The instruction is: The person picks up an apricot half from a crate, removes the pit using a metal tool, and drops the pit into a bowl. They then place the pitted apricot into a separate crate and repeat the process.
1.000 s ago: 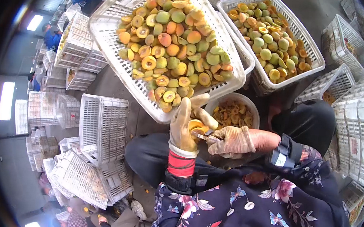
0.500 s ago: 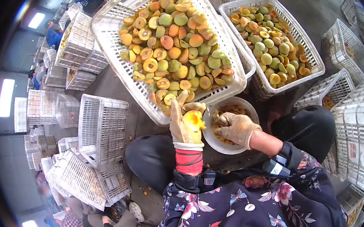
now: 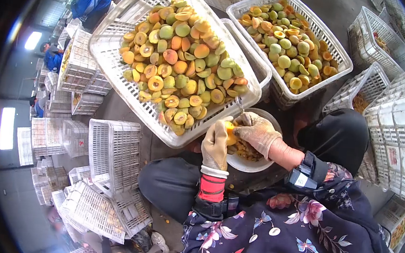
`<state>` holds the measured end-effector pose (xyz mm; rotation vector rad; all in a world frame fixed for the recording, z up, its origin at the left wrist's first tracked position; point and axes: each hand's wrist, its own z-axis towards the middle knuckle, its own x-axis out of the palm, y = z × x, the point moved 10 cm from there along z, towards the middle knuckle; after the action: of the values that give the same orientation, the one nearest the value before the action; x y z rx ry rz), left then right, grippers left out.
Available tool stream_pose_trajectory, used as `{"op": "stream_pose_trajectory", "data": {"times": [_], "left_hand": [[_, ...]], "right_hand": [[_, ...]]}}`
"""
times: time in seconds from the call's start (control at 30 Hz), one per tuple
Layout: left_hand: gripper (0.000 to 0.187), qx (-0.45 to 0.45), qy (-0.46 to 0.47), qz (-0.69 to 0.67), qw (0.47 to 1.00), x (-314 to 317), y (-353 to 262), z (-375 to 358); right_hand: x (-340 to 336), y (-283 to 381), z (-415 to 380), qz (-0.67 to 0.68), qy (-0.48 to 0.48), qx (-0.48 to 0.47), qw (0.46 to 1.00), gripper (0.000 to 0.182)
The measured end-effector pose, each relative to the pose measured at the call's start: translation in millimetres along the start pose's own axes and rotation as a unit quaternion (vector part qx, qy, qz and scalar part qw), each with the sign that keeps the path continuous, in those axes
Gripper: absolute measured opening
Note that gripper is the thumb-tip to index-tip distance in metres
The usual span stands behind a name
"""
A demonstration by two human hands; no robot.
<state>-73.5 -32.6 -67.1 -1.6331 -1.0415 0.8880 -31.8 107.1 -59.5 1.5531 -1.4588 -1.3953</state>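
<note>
Fruit (image 3: 232, 137), one yellow-orange piece: located within your left fingers and against the tips of your right ones, above a white bucket (image 3: 246, 167); most of its surface is covered by the grip, so the cut face cannot be made out. Handling, as judged: light, soft, moist, apt to slip against a gloved palm and easily bruised or torn. Best hold: the rounded outer side, cupped between thumb and fingertips with little squeeze. Left hand (image 3: 215, 149), gloved: pointing away from you in line with the forearm, fingers bent and closed around the piece. Right hand (image 3: 261, 135), gloved: reaching in over the bucket on a slanting forearm, fingers curled shut on what appears to be a slim metal tool (image 3: 239, 103), its end projecting ahead of them; the underside of this grip you cannot tell from here. Below your right fingers: yellowish scraps (image 3: 246, 154) in the bucket. Ahead of your left fingers: a large white crate (image 3: 105, 53) holding many cut pieces (image 3: 183, 67). Beyond your right fingers, farther off: a second crate (image 3: 323, 83), similarly filled.
</note>
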Motion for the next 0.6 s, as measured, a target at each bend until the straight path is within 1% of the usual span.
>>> {"op": "stream_pose_trajectory", "data": {"times": [0.03,0.07,0.1,0.13,0.17,0.2,0.23,0.27,0.3,0.33,0.4,0.43,0.5,0.53,0.57,0.6], "left_hand": [[0.047,0.012,-0.003,0.000,1.000,-3.3,-3.1,-1.7],[0.046,0.024,-0.006,-0.001,1.000,-7.1,-6.7,-2.7],[0.047,0.037,0.013,0.012,0.999,-8.7,-14.1,-3.2],[0.041,0.011,0.039,-0.052,0.998,-9.0,-14.9,-3.9],[0.040,0.007,0.048,-0.072,0.996,-9.7,-19.5,-7.1],[0.040,0.004,0.055,-0.093,0.994,-7.9,-33.6,-12.5],[0.040,0.003,0.053,-0.092,0.994,-12.0,-40.1,-15.2],[0.041,0.018,0.064,-0.044,0.997,-14.6,-48.0,-18.2],[0.044,0.033,0.076,0.004,0.997,-16.8,-53.2,-20.1],[0.044,0.032,0.075,0.005,0.997,-20.8,-54.2,-20.2],[0.044,-0.015,0.108,0.022,0.994,-19.5,-46.5,-20.3],[0.044,-0.015,0.109,0.022,0.994,-21.5,-46.8,-19.8],[0.042,-0.010,0.126,0.085,0.988,-21.7,-45.1,-19.5],[0.040,-0.007,0.134,0.116,0.984,-22.0,-43.5,-19.6],[0.040,-0.008,0.134,0.116,0.984,-24.1,-40.1,-18.2],[0.040,0.028,0.136,0.153,0.978,-25.2,-40.3,-16.2]], "right_hand": [[-3.0,-1.7,-7.1,0.049,0.021,0.083,0.995,0.030],[-4.6,-4.0,-7.0,0.050,0.020,0.084,0.995,0.030],[-8.3,6.7,-6.4,-0.042,0.021,0.034,0.998,0.032],[-9.8,19.4,-6.6,-0.134,0.023,-0.016,0.991,0.035],[-9.5,16.3,-11.1,-0.184,0.058,0.010,0.981,0.032],[-11.9,19.6,-14.2,-0.184,0.060,0.010,0.981,0.032],[-11.2,22.1,-17.1,-0.218,0.073,-0.002,0.973,0.032],[-8.8,22.8,-19.2,-0.252,0.087,-0.015,0.964,0.031],[-6.7,25.5,-20.4,-0.265,0.075,-0.039,0.961,0.030],[-5.0,25.2,-21.3,-0.264,0.077,-0.040,0.961,0.030],[4.8,32.7,-24.7,-0.285,0.110,-0.084,0.948,0.028],[5.3,31.7,-24.6,-0.285,0.111,-0.084,0.948,0.028],[12.0,34.5,-27.1,-0.295,0.128,-0.122,0.939,0.026],[12.7,34.6,-27.6,-0.294,0.128,-0.121,0.939,0.026],[15.2,33.2,-28.2,-0.302,0.140,-0.114,0.936,0.025],[17.5,31.3,-28.6,-0.310,0.152,-0.107,0.932,0.025]]}}
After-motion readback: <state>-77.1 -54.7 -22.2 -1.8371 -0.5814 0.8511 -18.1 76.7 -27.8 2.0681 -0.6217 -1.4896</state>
